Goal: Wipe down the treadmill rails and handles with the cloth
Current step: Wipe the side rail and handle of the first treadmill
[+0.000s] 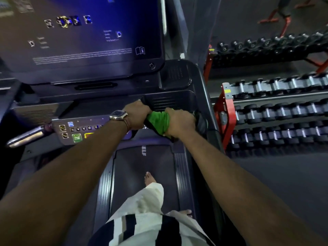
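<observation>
We grip the green cloth [158, 123] with both hands: left hand [137, 113] and right hand [180, 122] curled round it over the treadmill's handle [201, 122]. We should twist firmly, covering its whole girth.

Red dumbbell rack [224, 110] at right, dumbbells [276, 112] in rows; wristwatch [118, 115].

Treadmill belt [134, 174] runs below the console [79, 132]; person's bare feet [149, 178] stand on it, one fwd, one nearer. Floor [284, 174] R of belt carries red dumbbell rack [222, 110], rows of dumbbells [284, 110] on its shelves.
</observation>
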A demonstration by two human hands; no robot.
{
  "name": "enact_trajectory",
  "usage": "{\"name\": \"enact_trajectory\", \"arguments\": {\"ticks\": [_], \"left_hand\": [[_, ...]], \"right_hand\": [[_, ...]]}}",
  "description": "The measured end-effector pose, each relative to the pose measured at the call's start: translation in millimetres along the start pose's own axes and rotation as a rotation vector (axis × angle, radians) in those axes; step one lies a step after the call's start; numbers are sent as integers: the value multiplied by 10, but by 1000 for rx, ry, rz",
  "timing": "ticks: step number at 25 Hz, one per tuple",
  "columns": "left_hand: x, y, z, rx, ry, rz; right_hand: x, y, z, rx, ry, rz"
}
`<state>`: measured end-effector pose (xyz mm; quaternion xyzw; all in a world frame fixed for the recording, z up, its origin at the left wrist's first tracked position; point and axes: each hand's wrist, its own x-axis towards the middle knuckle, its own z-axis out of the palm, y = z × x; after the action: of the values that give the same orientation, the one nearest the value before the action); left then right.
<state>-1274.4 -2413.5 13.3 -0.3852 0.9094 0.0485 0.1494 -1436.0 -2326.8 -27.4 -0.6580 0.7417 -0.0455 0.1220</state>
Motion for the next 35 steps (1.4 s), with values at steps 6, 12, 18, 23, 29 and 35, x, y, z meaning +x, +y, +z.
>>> {"name": "enact_trajectory", "arguments": {"ticks": [6, 12, 18, 23, 29, 35], "left_hand": [[68, -97, -85, 20, -89, 57], [208, -175, -162, -20, -146, 124], [309, -238, -92, -117, -188, 71], [274, -260, -95, -183, -173, 75], [173, -294, 32, -143, -72, 131], [115, -272, -73, 84, -127, 84]], "right_hand": [[148, 311, -164, 57, -261, -17], [-2, -216, 190, -232, 171, 113], [123, -411, -24, -102, 79, 69], [257, -593, 77, -81, 103, 207], [-100, 187, 131, -166, 133, 23], [163, -709, 223, -148, 194, 92]]}}
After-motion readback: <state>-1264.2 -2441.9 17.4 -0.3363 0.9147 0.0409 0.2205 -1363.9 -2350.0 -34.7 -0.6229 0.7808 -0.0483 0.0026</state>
